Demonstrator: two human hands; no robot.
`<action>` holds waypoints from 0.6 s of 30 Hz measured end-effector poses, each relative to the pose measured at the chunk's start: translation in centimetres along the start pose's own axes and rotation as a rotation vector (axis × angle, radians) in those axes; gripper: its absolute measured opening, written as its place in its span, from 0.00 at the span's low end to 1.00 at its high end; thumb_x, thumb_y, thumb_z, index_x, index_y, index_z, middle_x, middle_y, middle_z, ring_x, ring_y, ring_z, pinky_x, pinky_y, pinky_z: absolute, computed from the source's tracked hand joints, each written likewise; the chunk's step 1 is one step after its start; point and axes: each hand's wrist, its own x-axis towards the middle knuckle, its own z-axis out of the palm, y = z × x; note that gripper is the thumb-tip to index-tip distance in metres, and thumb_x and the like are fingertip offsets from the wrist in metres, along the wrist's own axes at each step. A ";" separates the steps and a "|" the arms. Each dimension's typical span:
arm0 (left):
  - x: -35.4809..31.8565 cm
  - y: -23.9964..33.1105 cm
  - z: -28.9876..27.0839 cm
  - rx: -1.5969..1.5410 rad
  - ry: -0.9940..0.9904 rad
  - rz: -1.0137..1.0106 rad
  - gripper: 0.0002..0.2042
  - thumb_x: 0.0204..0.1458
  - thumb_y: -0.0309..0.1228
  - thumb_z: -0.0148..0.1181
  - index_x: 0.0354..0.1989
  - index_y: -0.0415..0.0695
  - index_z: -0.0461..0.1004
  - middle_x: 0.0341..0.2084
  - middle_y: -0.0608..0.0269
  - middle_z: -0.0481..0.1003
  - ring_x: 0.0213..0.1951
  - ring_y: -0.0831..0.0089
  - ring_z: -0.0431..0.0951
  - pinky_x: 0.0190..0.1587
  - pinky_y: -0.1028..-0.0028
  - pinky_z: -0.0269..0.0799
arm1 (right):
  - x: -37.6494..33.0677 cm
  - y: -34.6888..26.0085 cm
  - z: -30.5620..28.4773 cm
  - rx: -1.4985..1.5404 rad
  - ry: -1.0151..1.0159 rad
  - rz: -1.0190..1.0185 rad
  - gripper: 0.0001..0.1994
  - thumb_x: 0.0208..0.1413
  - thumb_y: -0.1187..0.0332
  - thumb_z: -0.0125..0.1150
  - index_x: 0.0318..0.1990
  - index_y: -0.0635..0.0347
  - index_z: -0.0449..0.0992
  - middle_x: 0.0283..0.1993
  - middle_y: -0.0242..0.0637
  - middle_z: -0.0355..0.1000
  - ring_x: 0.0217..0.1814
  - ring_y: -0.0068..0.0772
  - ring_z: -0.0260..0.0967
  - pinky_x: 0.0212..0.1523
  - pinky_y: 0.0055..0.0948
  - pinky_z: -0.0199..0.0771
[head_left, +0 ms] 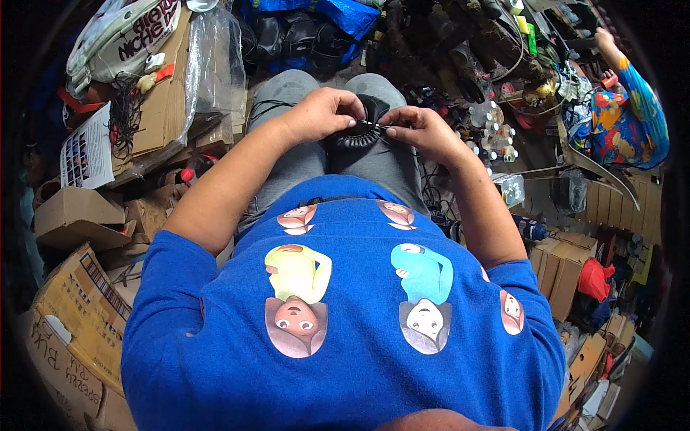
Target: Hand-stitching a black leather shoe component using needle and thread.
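Note:
On my lap, between grey-trousered thighs point(287, 154), rests a black leather piece point(357, 138) with a gathered, ridged edge; it looks like a shoe upper. Above that edge my left hand point(323, 115) pinches a thin black cord with thumb and fingertips. From the other side, my right hand point(420, 133) is also closed on the cord, close to the leather. The two hands are a short gap apart, with the cord drawn between them. Loose black strands point(269, 108) trail across my left thigh. Fine detail at the fingertips is too small to tell.
Flattened cardboard point(164, 108) with plastic film and a tangle of black cord point(128, 118) lies at left. Open boxes point(79, 219) stand nearer. Several small bottles point(492, 129) crowd the right. Black shoes point(298, 36) lie ahead. A person in a colourful sleeve point(643, 108) is at far right.

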 end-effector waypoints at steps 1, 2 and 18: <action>0.0 -0.1 -0.1 -0.085 0.022 0.017 0.07 0.47 0.19 0.55 0.36 0.38 0.73 0.32 0.64 0.76 0.36 0.79 0.74 0.42 0.77 0.69 | -0.1 0.4 -0.3 -0.001 -0.002 0.000 0.11 0.52 0.72 0.60 0.44 0.61 0.76 0.34 0.24 0.72 0.36 0.13 0.65 0.39 0.18 0.66; 0.1 0.1 -0.2 -0.168 0.042 0.036 0.07 0.47 0.19 0.55 0.36 0.38 0.73 0.32 0.65 0.75 0.36 0.79 0.73 0.42 0.77 0.69 | -0.2 0.6 -0.5 -0.085 0.001 -0.025 0.12 0.52 0.73 0.60 0.45 0.60 0.76 0.33 0.24 0.72 0.35 0.13 0.64 0.39 0.18 0.66; 0.0 0.1 1.2 -0.214 0.085 -0.118 0.08 0.46 0.22 0.62 0.36 0.38 0.73 0.26 0.69 0.73 0.29 0.83 0.71 0.32 0.81 0.68 | 0.4 3.5 1.1 0.016 0.195 -0.157 0.10 0.50 0.72 0.64 0.41 0.58 0.76 0.29 0.23 0.69 0.31 0.14 0.62 0.34 0.16 0.63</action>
